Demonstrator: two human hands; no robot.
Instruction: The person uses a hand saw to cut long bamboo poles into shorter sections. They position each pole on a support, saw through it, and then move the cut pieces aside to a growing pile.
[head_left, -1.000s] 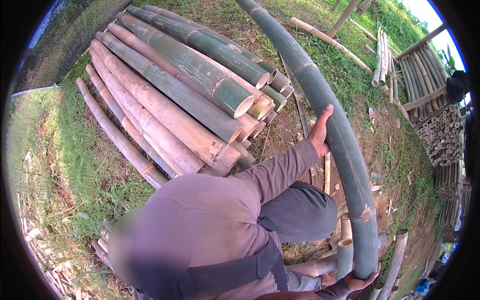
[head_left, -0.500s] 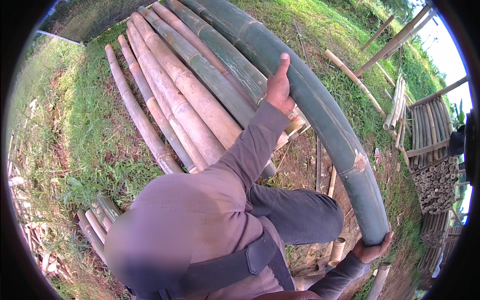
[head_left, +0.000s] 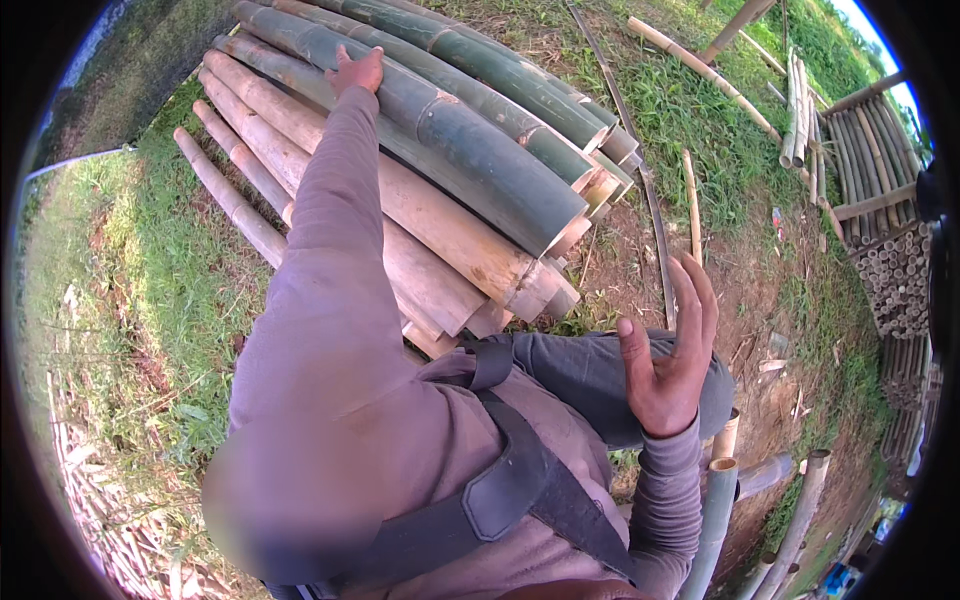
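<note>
A thick dark green bamboo pole (head_left: 485, 160) lies on top of a pile of bamboo poles (head_left: 445, 220), its cut end toward me. My left arm reaches out far over the pile. My left hand (head_left: 358, 72) rests on the upper side of this green pole, fingers apart and not wrapped round it. My right hand (head_left: 672, 360) is raised above my bent knee, palm up, with its fingers spread and nothing in it. Other green poles (head_left: 530, 95) lie just right of the one I touch; paler ones lie to its left.
Upright cut bamboo pieces (head_left: 712, 510) stand at the lower right. A long thin strip (head_left: 655, 220) lies on the ground beyond the pile. Stacked bamboo (head_left: 893, 283) fills a rack at the far right. Grass (head_left: 165, 260) borders the pile on the left.
The green pole has come down leftward onto the pile. My right hand has let go of its near end and risen open; my left hand has moved farther out and left along it.
</note>
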